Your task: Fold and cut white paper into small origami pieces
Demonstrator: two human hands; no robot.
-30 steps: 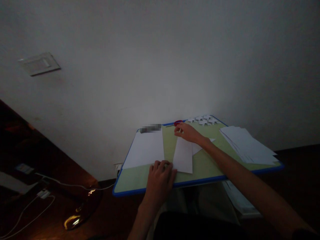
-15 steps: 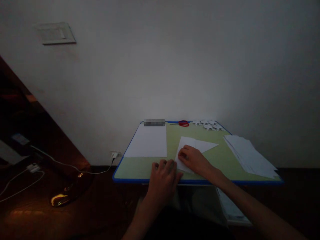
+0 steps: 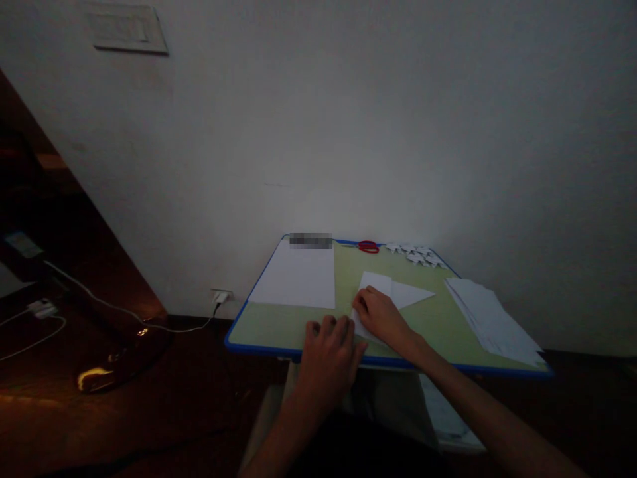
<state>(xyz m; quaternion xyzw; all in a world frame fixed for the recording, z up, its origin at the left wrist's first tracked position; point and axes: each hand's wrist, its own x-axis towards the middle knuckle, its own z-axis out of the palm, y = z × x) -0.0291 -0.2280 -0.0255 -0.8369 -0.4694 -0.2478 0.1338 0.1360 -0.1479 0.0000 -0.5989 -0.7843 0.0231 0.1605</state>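
Left hand [image 3: 329,348] palm-down, fingers curled; right hand [image 3: 382,315] bunched over folded paper [image 3: 379,281], grips unclear

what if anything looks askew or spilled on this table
Mildly: the paper stack at the right of the table is fanned unevenly, its edges not lined up. A pixelated patch covers the far edge of the white sheet. No spill or damage shows.

I've got the right hand [image 3: 381,315] back from the folded paper's [image 3: 377,282] far end, now low at its left edge, closer to the left hand [image 3: 329,345]. Red scissors [image 3: 369,247] fully uncovered. View rolled; wall switch [image 3: 127,28] sits higher in frame.
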